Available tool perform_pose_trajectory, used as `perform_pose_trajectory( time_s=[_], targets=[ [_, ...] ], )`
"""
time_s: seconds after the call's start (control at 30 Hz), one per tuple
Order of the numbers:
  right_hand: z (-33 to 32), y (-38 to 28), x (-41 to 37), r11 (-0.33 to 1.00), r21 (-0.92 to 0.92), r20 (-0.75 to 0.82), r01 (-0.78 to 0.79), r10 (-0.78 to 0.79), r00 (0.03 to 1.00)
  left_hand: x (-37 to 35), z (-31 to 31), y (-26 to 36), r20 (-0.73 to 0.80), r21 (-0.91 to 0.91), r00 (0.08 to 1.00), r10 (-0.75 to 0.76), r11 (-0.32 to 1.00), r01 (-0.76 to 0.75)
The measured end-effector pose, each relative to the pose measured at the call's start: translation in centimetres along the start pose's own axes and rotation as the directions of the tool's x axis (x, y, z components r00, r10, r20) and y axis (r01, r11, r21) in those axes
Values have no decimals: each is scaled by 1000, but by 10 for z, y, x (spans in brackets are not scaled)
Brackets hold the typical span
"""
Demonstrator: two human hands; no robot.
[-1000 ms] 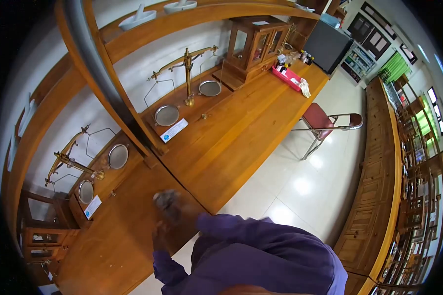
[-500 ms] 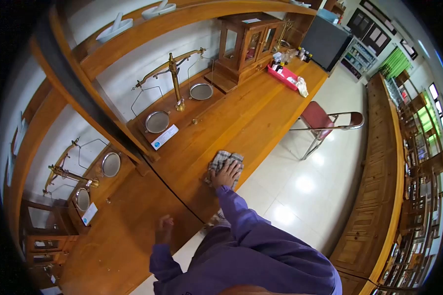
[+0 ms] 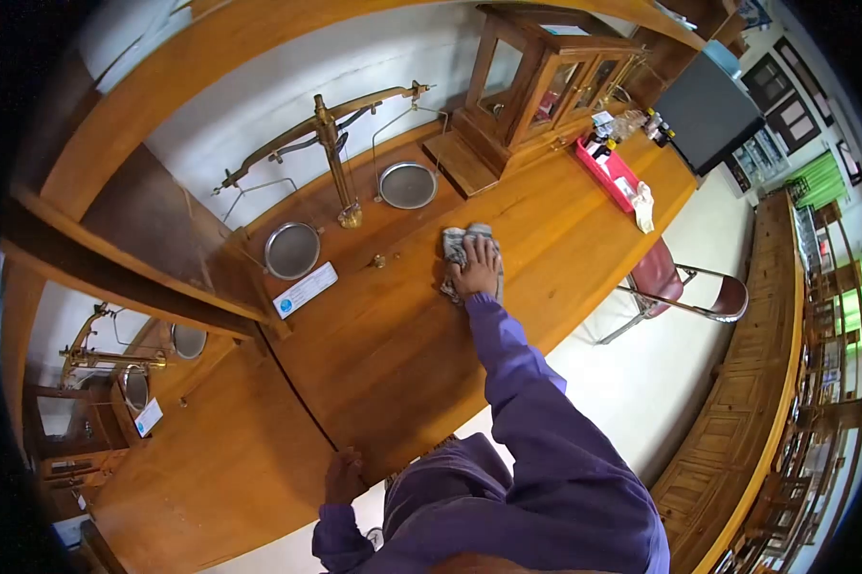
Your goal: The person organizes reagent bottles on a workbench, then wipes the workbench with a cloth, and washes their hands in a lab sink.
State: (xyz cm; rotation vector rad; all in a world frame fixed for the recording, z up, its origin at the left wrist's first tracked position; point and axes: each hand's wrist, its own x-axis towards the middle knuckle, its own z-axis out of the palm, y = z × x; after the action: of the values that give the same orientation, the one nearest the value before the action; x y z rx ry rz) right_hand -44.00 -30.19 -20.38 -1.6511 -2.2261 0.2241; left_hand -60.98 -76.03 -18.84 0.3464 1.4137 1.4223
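My right hand (image 3: pixel 479 270) lies over a grey checked cloth (image 3: pixel 455 247), holding it down against the wooden tabletop (image 3: pixel 393 354) with the fingers laid across it. Near the table's front edge, by the dark seam, is my left hand (image 3: pixel 344 473); its fingers look curled and I see nothing in them. Behind the cloth stands a brass balance scale (image 3: pixel 331 143) with two round pans. One pan (image 3: pixel 408 185) is to the left of and beyond the cloth. A small brass piece (image 3: pixel 378 260) sits on the table left of the cloth.
A white label card (image 3: pixel 306 290) lies before the balance. A glazed wooden cabinet (image 3: pixel 536 81) and a red tray (image 3: pixel 608 177) with bottles are farther along. A folding chair (image 3: pixel 656 277) stands beside the table. Another balance (image 3: pixel 115 359) is at the left.
My right hand and the cloth have slid away from the front edge, farther along and deeper onto the tabletop. My left hand has come down by the front edge. The view has shifted.
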Motion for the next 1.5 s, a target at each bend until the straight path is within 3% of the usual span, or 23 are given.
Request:
perform_pose_trajectory(
  time_s=[0.03, 0.07, 0.13, 0.2, 0.3, 0.4, 0.5, 0.6, 0.67, 0.77, 0.97, 1.07, 1.17, 1.2, 1.23, 1.27, 1.4, 1.47, 1.5],
  targets=[
    [0, -6, 11, 999, -6, 41, 54, -53, 998, 4, 25, 10, 23, 293, 998, 57, 954, -61],
    [4, -11, 20, 994, 8, 72, 113, -113, 991, 5, 41, 13, 59, 555, 993, 102, 823, -118],
    [8, -26, 31, 970, 48, 132, 238, -242, 961, 11, 63, 14, 35, 313, 999, 30, 949, -39],
    [12, -39, 36, 940, 51, 237, 338, -341, 910, 6, 85, 43, 199, 612, 959, 202, 739, -283],
    [20, -56, 34, 877, 52, 380, 478, -460, 802, 8, 72, 28, 243, 709, 936, 254, 612, -350],
    [20, -73, 21, 794, 155, 412, 588, -593, 692, 11, 64, 26, 2, 493, 1000, -17, 870, 14],
    [15, -85, 9, 728, 183, 431, 661, -663, 612, 4, 68, 44, -9, 555, 996, 93, 829, -72],
    [6, -97, -12, 697, 214, 427, 685, -697, 576, -4, 61, 40, 66, 456, 992, 107, 881, -125],
    [12, -98, -27, 644, 258, 359, 720, -756, 547, -12, 51, 28, 49, 480, 995, 89, 871, -101],
    [13, -105, -52, 630, 281, 414, 724, -760, 501, -27, 52, 40, 3, 557, 999, 46, 830, -40],
    [15, -117, -117, 486, 449, 234, 750, -874, 426, -60, 42, 59, -43, 578, 997, 69, 815, -32],
    [28, -120, -155, 485, 636, 234, 601, -863, 449, -74, 39, 64, -50, 664, 995, 88, 747, -33],
    [76, -118, -194, 433, 842, 138, 321, -748, 649, -78, 27, 63, -4, 741, 994, 105, 668, -67],
    [73, -116, -208, 257, 954, 286, -155, -623, 728, -79, 20, 57, 10, 760, 995, 104, 645, -75],
    [70, -114, -221, -32, 822, 471, -568, -523, 710, -73, 5, 37, 46, 635, 995, 90, 766, -99],
    [66, -113, -228, -353, 488, 638, -798, -479, 602, -67, -4, 22, 43, 574, 996, 83, 814, -93],
    [-51, -103, -211, -618, 440, 624, -651, -310, 717, -72, 10, 27, 51, 489, 986, 157, 857, -162],
    [-30, -64, -184, -771, 348, 454, -533, -359, 816, -74, 28, 39, 65, 535, 985, 162, 828, -171],
    [-39, -45, -162, -502, 675, 532, -540, -175, 828, -71, 34, 41, 70, 556, 989, 133, 818, -150]
  ],
)
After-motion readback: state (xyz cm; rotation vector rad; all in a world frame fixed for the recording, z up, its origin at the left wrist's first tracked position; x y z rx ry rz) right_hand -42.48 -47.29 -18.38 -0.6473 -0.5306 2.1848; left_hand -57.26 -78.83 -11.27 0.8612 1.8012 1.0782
